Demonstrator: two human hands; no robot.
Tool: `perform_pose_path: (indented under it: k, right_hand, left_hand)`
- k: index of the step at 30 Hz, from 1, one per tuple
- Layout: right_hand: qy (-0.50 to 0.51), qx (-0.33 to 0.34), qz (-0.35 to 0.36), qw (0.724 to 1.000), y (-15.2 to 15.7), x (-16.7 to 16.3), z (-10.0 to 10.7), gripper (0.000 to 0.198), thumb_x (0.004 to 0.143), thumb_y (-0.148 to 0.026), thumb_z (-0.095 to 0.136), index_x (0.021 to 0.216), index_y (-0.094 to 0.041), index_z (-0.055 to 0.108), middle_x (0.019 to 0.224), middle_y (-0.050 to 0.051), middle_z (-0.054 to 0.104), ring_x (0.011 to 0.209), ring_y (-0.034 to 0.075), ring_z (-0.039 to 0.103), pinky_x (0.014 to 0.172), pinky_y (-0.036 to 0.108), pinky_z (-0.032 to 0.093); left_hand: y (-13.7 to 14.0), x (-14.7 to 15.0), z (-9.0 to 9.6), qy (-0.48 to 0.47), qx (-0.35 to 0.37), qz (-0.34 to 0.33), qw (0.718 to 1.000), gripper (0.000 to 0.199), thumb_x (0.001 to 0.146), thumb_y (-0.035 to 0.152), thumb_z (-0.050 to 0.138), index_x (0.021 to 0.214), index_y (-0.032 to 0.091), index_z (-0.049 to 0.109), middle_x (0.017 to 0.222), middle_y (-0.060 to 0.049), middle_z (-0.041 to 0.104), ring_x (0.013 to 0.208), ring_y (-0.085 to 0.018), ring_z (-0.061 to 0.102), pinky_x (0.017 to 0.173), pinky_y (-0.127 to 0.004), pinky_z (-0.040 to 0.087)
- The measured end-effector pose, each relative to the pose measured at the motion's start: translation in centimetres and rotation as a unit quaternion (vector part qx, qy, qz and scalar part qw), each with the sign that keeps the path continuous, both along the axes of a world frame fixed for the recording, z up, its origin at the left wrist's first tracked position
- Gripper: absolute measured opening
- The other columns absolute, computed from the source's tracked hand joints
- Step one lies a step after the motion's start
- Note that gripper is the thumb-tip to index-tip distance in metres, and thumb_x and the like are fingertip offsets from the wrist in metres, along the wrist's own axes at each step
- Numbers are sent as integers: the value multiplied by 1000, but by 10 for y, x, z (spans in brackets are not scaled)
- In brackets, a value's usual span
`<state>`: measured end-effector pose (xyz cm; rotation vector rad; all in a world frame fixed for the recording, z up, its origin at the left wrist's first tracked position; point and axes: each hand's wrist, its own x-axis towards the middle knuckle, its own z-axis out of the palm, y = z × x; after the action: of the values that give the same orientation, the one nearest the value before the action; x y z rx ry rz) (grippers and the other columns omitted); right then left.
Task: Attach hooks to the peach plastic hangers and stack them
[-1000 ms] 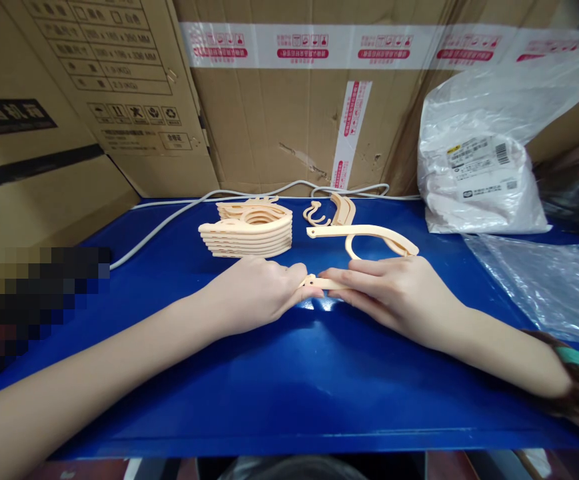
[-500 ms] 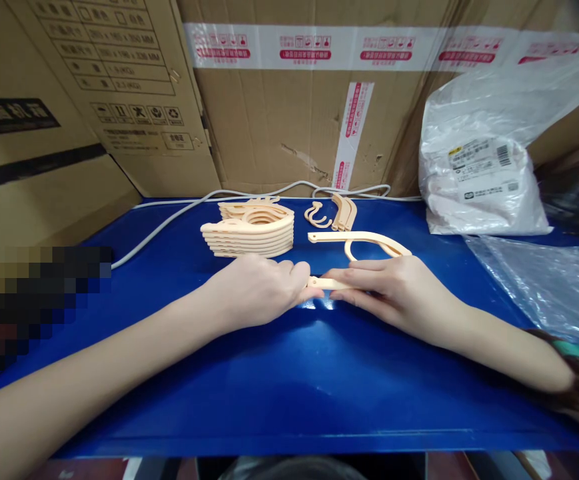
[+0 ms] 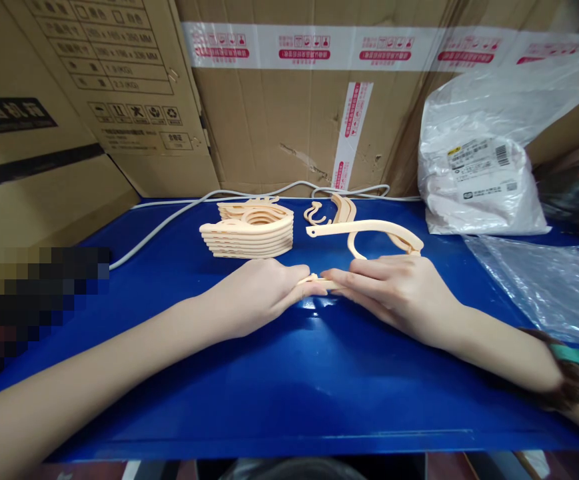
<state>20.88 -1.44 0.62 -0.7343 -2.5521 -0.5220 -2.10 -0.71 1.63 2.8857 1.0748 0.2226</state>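
Observation:
My right hand [image 3: 406,293] is closed around a beige plastic folding clothes hanger [image 3: 369,228]. One curved arm of it rises above my fingers, with a hole at its left end; the other arm runs low between my fingertips. My left hand [image 3: 256,293] pinches the tip of that lower arm between thumb and fingers, which hide most of the joint there. Behind my left hand stands a neat stack of beige folded hangers [image 3: 249,241]. Loose beige hooks [image 3: 315,215] and a few curved hanger arms [image 3: 343,210] lie further back.
A blue table [image 3: 309,393] carries everything. Cardboard boxes [image 3: 269,127] wall off the back and left, with a white cable [image 3: 169,230] along them. At the right are a white plastic parcel bag [image 3: 479,180] and a clear plastic sheet [image 3: 554,287].
The hanger has tilted in my right hand, its upper arm now higher and further to the right. My left wrist has turned, and its thumb and fingers now stretch straighter along the lower arm's tip.

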Motion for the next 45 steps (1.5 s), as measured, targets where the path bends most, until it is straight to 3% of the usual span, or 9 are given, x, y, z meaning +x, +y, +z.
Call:
perform_pose_path:
  k: [9, 19, 24, 27, 30, 40, 45]
  right_hand:
    - [24, -47, 1, 999, -4, -3, 1, 34, 101, -30, 38, 112, -20, 68, 69, 0, 65, 60, 10, 61, 53, 23, 36]
    - [35, -51, 12, 998, -4, -2, 2, 34, 101, -30, 37, 112, -19, 68, 68, 0, 64, 59, 9, 60, 53, 22, 36]
    - [47, -70, 17, 996, -4, -2, 2, 32, 100, -29, 41, 112, -17, 68, 67, 0, 62, 58, 10, 59, 54, 21, 37]
    - [56, -112, 18, 992, -4, -2, 2, 32, 99, -30, 42, 113, -18, 68, 72, 2, 66, 63, 11, 62, 57, 21, 40]
    - [65, -157, 16, 985, -4, -1, 1, 31, 98, -29, 43, 115, -18, 67, 80, 4, 69, 66, 12, 64, 60, 22, 44]
    - [110, -296, 44, 948, -1, -2, 7, 27, 96, -28, 51, 115, -18, 67, 96, 4, 73, 81, 13, 66, 72, 22, 47]
    - [114, -322, 71, 937, 2, -1, 10, 26, 96, -28, 50, 113, -19, 68, 95, 3, 73, 83, 13, 66, 75, 22, 47]
  left_hand:
    - [0, 0, 7, 23, 53, 10, 998, 39, 94, 49, 48, 73, 17, 53, 57, 2, 57, 50, -15, 54, 47, -23, 26]
    - [-3, 3, 8, 38, 14, 24, 999, 40, 99, 45, 36, 79, 17, 53, 63, -1, 62, 55, -16, 59, 49, -23, 29]
    - [-1, 0, 2, 46, 154, -5, 987, 49, 101, 48, 26, 74, 16, 53, 53, -1, 57, 45, -15, 55, 43, -25, 21]
    - [0, -3, -2, 35, 244, -37, 968, 56, 102, 45, 15, 73, 16, 53, 49, -2, 55, 40, -14, 51, 40, -26, 17]
    - [1, -4, -3, 32, 297, -55, 953, 53, 103, 42, 18, 72, 16, 52, 48, -2, 54, 38, -15, 50, 39, -25, 18]
    - [-6, -3, 2, 76, 380, -56, 920, 45, 102, 38, 26, 68, 17, 47, 51, -1, 53, 38, -14, 49, 38, -26, 16]
    - [-8, -2, 4, 83, 398, -56, 912, 46, 102, 38, 27, 66, 18, 46, 52, 0, 51, 40, -13, 48, 38, -26, 17]
